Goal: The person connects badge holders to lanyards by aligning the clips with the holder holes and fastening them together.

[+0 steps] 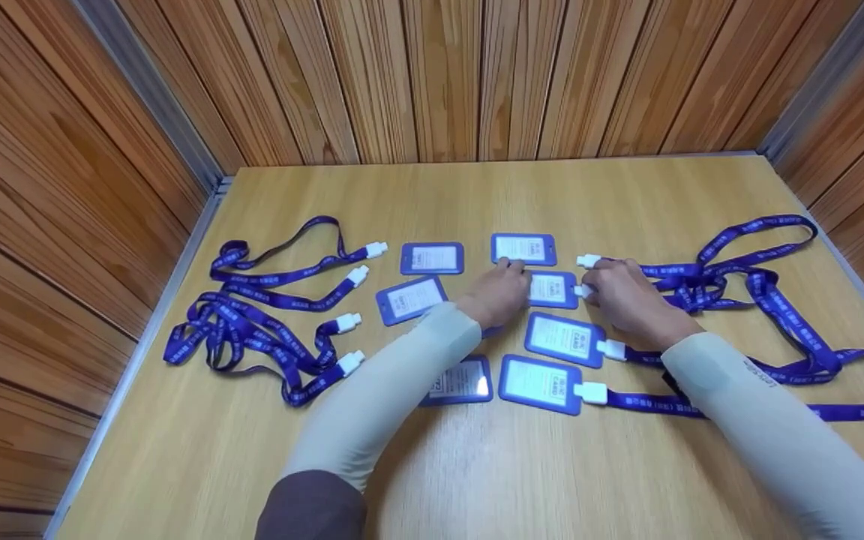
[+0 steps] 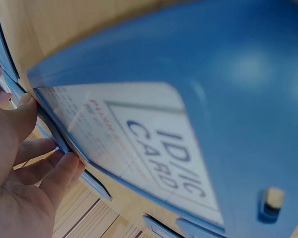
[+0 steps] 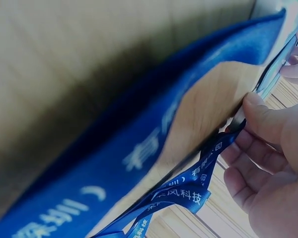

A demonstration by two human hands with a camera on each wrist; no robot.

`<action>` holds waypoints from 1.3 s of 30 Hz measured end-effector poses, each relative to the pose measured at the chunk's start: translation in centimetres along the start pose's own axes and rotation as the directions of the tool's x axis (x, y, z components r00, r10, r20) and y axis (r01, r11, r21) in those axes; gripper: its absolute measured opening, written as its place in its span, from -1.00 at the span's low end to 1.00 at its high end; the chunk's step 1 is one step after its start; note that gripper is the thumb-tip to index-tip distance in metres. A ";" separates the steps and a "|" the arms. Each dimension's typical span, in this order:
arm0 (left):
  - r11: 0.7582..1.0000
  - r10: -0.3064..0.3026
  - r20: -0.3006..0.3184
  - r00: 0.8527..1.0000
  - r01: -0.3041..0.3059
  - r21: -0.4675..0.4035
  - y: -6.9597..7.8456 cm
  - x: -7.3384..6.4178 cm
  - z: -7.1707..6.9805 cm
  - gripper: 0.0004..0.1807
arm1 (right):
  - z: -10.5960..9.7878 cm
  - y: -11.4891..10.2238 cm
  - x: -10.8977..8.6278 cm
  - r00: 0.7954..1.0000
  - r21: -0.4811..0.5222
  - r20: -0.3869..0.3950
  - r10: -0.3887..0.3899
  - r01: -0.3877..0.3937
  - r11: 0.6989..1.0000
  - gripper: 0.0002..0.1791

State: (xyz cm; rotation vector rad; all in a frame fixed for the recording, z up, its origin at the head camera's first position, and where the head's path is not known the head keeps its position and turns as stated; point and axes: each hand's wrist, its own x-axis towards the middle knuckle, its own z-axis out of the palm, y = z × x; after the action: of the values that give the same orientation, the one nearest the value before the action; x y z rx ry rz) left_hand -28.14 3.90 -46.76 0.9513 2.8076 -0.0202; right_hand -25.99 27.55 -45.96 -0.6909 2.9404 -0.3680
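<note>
In the head view, my left hand [image 1: 498, 292] holds the left end of a blue ID card holder [image 1: 552, 290]. My right hand [image 1: 625, 296] pinches a white clip [image 1: 582, 291] on a blue lanyard, right at that holder's slotted end; whether the two are hooked together I cannot tell. The left wrist view has the left thumb and fingers [image 2: 62, 178] gripping a holder's edge, behind a nearer ID card holder [image 2: 149, 144]. In the right wrist view, thumb and forefinger meet on the clip, with a printed lanyard strap [image 3: 144, 144] crossing in front.
Two nearer card holders [image 1: 565, 340] have clips and lanyards at their right ends. Another holder [image 1: 523, 249] lies behind, beside a loose clip [image 1: 589, 260]. More holders [image 1: 432, 258] lie left, some partly under my left arm. Several lanyards [image 1: 252, 322] are heaped farther left. Wooden walls [image 1: 439, 82] enclose the table.
</note>
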 end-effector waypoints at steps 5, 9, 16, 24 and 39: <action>0.999 -0.024 0.023 0.999 0.024 -0.025 -0.1 0.0 0.0 -0.47 | 0.0 -0.1 0.0 1.000 -0.013 0.004 0.008 -0.008 1.000 -0.70; 1.000 -0.014 0.006 1.000 0.014 -0.004 -0.1 0.0 0.1 -0.48 | 0.1 -0.2 0.0 0.999 -0.010 0.019 0.027 -0.026 1.000 -0.70; 1.000 -0.017 0.011 1.000 0.017 -0.015 0.2 0.2 -0.1 -0.49 | 0.3 0.0 0.0 0.998 0.044 0.029 0.061 -0.062 0.997 -0.72; 0.998 -0.029 0.020 0.999 0.030 -0.049 0.1 0.1 0.0 -0.50 | 0.4 -0.2 0.0 0.996 0.074 0.034 0.081 -0.084 0.994 -0.76; 1.000 -0.017 -0.008 1.000 0.017 -0.010 0.5 0.1 -0.1 -0.52 | 0.5 -0.5 0.0 0.991 0.103 0.038 0.125 -0.128 0.986 -0.72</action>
State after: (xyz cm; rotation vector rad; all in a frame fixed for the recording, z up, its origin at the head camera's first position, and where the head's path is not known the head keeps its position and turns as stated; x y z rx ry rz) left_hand -27.94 4.34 -46.64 0.9272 2.8201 -0.0046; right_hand -25.75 27.00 -46.28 -0.4894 2.8918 -0.4903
